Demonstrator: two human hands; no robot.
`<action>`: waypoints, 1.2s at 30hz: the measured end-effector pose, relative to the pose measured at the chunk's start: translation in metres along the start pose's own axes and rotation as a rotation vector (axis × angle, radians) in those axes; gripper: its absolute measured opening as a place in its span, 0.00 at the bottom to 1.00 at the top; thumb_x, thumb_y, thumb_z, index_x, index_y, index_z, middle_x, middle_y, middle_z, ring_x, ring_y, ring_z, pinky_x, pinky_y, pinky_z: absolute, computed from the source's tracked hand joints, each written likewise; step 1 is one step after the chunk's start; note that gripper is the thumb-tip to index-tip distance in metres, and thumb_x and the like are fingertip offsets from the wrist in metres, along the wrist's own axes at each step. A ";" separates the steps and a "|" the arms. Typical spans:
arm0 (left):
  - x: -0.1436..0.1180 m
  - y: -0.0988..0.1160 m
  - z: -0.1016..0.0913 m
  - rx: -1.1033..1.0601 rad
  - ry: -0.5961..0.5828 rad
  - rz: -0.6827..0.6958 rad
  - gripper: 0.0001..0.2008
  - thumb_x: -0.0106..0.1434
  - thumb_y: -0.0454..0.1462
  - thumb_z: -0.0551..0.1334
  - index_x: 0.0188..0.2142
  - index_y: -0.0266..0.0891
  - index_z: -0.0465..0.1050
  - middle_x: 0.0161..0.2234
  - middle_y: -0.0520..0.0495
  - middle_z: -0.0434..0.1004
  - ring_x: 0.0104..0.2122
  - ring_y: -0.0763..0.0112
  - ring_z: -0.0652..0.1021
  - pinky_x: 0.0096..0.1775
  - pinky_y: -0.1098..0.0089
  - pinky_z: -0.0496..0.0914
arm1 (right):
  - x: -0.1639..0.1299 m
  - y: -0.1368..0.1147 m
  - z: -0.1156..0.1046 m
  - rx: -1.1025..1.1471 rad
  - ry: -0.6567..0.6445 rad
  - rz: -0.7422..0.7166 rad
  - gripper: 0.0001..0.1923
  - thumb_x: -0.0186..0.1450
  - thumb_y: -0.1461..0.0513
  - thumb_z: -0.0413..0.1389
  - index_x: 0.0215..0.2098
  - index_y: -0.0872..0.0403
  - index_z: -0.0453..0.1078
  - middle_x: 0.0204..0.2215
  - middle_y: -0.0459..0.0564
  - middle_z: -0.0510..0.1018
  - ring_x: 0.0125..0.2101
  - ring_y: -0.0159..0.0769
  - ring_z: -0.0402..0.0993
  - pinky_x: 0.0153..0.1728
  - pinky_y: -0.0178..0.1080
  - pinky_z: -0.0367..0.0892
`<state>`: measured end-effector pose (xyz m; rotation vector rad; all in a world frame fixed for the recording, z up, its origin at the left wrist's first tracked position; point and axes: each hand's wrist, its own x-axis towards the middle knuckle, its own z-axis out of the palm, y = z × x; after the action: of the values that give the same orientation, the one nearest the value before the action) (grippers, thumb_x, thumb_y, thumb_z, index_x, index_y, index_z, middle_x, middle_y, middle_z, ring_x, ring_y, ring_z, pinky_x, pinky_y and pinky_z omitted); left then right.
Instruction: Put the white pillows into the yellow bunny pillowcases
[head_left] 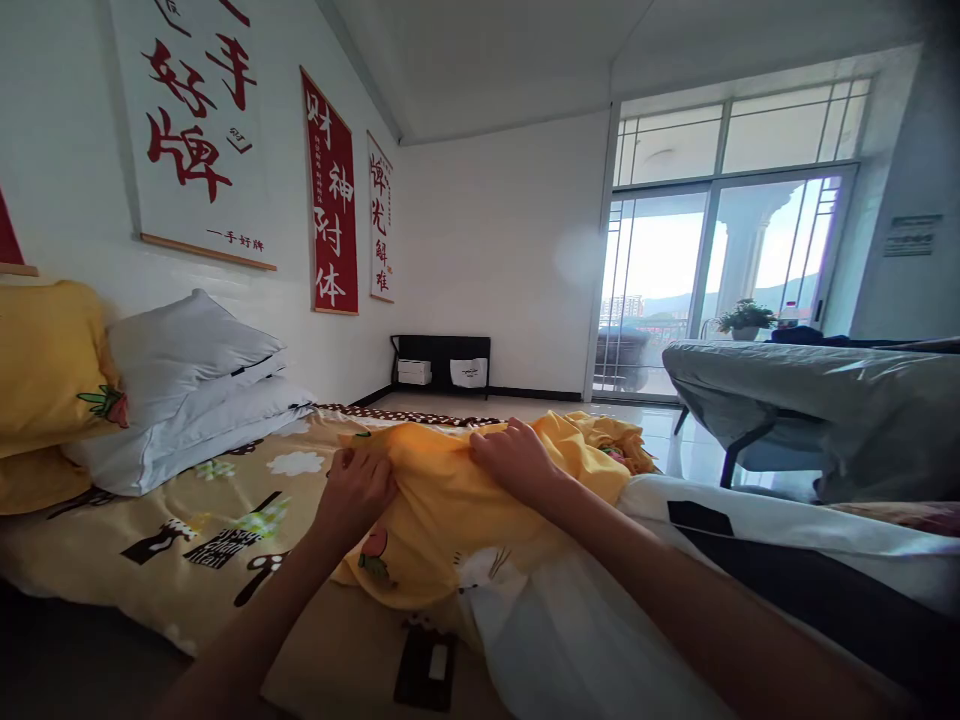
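Observation:
A yellow pillowcase-like cloth [442, 500], printed with strawberries or carrots and a white animal figure, lies bunched over the bed in front of me. My left hand [361, 484] pinches its left upper edge, fingers curled into the fabric. At its top middle, my right hand [517, 458] grips a fold of the same cloth with the fingers bent. Between the hands the fabric is lifted and loosely stretched. Below it a white cloth [555, 620] shows, partly covered. Whether the two are joined I cannot tell.
White pillows [187, 370] are stacked at the left beside yellow pillows [49, 370]. A beige patterned sheet [165, 590] covers the bed. White-and-black bedding [795, 540] lies at right. Beyond stand a plastic-covered table [810, 375] and a low black shelf [442, 352].

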<state>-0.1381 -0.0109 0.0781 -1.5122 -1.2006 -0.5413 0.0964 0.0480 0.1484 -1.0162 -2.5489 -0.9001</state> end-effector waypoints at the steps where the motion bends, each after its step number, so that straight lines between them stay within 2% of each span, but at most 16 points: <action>1: 0.003 -0.001 -0.004 0.026 -0.031 0.006 0.10 0.62 0.31 0.54 0.25 0.38 0.69 0.23 0.45 0.71 0.31 0.61 0.71 0.36 0.61 0.58 | 0.000 0.000 -0.003 -0.004 -0.019 -0.004 0.10 0.69 0.65 0.47 0.39 0.56 0.71 0.32 0.54 0.81 0.35 0.43 0.77 0.38 0.41 0.59; 6: 0.022 -0.004 -0.022 0.151 -0.157 0.040 0.08 0.59 0.31 0.55 0.24 0.36 0.69 0.24 0.41 0.71 0.30 0.54 0.71 0.34 0.57 0.58 | 0.000 -0.004 -0.014 -0.026 -0.082 -0.020 0.11 0.68 0.67 0.47 0.39 0.58 0.72 0.31 0.56 0.80 0.36 0.43 0.77 0.39 0.41 0.59; 8: 0.030 -0.013 -0.029 0.173 -0.179 0.040 0.09 0.57 0.29 0.54 0.24 0.36 0.69 0.23 0.40 0.71 0.30 0.53 0.71 0.33 0.57 0.57 | 0.000 -0.004 -0.012 -0.036 -0.088 -0.022 0.11 0.67 0.68 0.47 0.38 0.58 0.72 0.30 0.57 0.80 0.35 0.42 0.77 0.40 0.41 0.59; 10: 0.040 -0.030 -0.036 0.196 -0.160 -0.023 0.10 0.58 0.28 0.53 0.24 0.36 0.69 0.23 0.40 0.72 0.29 0.54 0.71 0.33 0.58 0.56 | 0.000 -0.003 -0.007 -0.046 -0.096 -0.027 0.11 0.67 0.69 0.48 0.35 0.58 0.73 0.29 0.58 0.80 0.35 0.41 0.77 0.41 0.41 0.59; 13: 0.049 -0.059 -0.047 0.189 -0.066 -0.145 0.09 0.60 0.32 0.54 0.25 0.38 0.68 0.22 0.44 0.72 0.29 0.58 0.72 0.35 0.59 0.56 | 0.001 0.001 -0.001 -0.048 -0.088 -0.013 0.11 0.67 0.69 0.48 0.36 0.58 0.73 0.29 0.57 0.80 0.35 0.40 0.77 0.41 0.40 0.60; 15: 0.048 -0.064 -0.052 0.127 -0.019 -0.132 0.08 0.61 0.34 0.54 0.25 0.39 0.67 0.23 0.47 0.73 0.29 0.62 0.72 0.36 0.60 0.57 | 0.002 0.004 0.000 -0.040 -0.070 0.009 0.11 0.67 0.68 0.48 0.38 0.58 0.72 0.29 0.58 0.79 0.35 0.41 0.77 0.39 0.40 0.60; 17: 0.037 -0.052 -0.054 0.041 0.017 -0.018 0.08 0.60 0.34 0.55 0.25 0.39 0.67 0.22 0.48 0.71 0.28 0.64 0.71 0.35 0.62 0.58 | 0.003 0.005 -0.002 -0.030 -0.058 0.020 0.11 0.67 0.68 0.48 0.38 0.58 0.72 0.30 0.58 0.79 0.35 0.41 0.77 0.37 0.39 0.61; 21: -0.004 0.007 -0.052 -0.182 0.130 0.308 0.11 0.59 0.34 0.56 0.20 0.41 0.63 0.19 0.49 0.66 0.24 0.67 0.66 0.32 0.64 0.57 | 0.001 0.005 -0.006 -0.026 -0.043 0.014 0.10 0.67 0.68 0.48 0.36 0.58 0.72 0.30 0.57 0.80 0.35 0.42 0.77 0.35 0.39 0.61; 23: -0.021 0.031 -0.048 -0.240 0.147 0.360 0.12 0.59 0.34 0.57 0.20 0.41 0.63 0.19 0.50 0.65 0.23 0.68 0.65 0.30 0.64 0.56 | -0.003 0.004 -0.008 -0.034 -0.037 0.001 0.09 0.67 0.68 0.48 0.36 0.58 0.71 0.30 0.56 0.80 0.34 0.43 0.77 0.34 0.39 0.61; 25: -0.026 0.042 -0.043 -0.196 0.144 0.251 0.09 0.60 0.33 0.56 0.23 0.40 0.66 0.22 0.48 0.69 0.25 0.67 0.67 0.32 0.63 0.58 | -0.006 0.004 -0.009 -0.044 -0.035 -0.012 0.09 0.67 0.68 0.48 0.37 0.58 0.71 0.30 0.56 0.80 0.34 0.43 0.77 0.33 0.39 0.61; 27: -0.022 0.039 -0.037 -0.107 0.158 0.070 0.05 0.61 0.32 0.56 0.32 0.38 0.71 0.31 0.44 0.75 0.31 0.64 0.71 0.36 0.62 0.60 | -0.009 0.004 -0.010 -0.054 -0.037 -0.018 0.09 0.67 0.67 0.48 0.37 0.58 0.71 0.30 0.55 0.80 0.34 0.44 0.77 0.33 0.40 0.61; 30: -0.008 0.028 -0.031 -0.007 0.176 -0.137 0.11 0.62 0.33 0.57 0.45 0.35 0.69 0.43 0.39 0.75 0.40 0.59 0.72 0.41 0.60 0.60 | -0.011 0.000 -0.014 -0.055 -0.055 -0.025 0.09 0.67 0.67 0.48 0.38 0.57 0.71 0.31 0.55 0.80 0.34 0.44 0.77 0.34 0.40 0.61; 33: -0.003 0.024 -0.026 0.006 0.105 -0.311 0.13 0.63 0.37 0.58 0.47 0.33 0.68 0.45 0.37 0.74 0.41 0.57 0.72 0.42 0.59 0.59 | -0.012 -0.004 -0.018 -0.044 -0.058 -0.039 0.10 0.68 0.67 0.47 0.38 0.58 0.71 0.31 0.56 0.80 0.35 0.43 0.77 0.34 0.39 0.61; 36: -0.007 0.029 -0.023 -0.129 0.010 -0.322 0.12 0.62 0.36 0.58 0.45 0.34 0.68 0.43 0.39 0.74 0.43 0.58 0.72 0.43 0.59 0.59 | -0.013 -0.006 -0.023 -0.035 -0.055 -0.044 0.10 0.68 0.67 0.47 0.39 0.57 0.71 0.31 0.55 0.80 0.35 0.43 0.77 0.34 0.39 0.61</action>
<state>-0.1091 -0.0319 0.0667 -1.4274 -1.4345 -0.8535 0.1018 0.0227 0.1581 -1.0117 -2.6194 -0.9441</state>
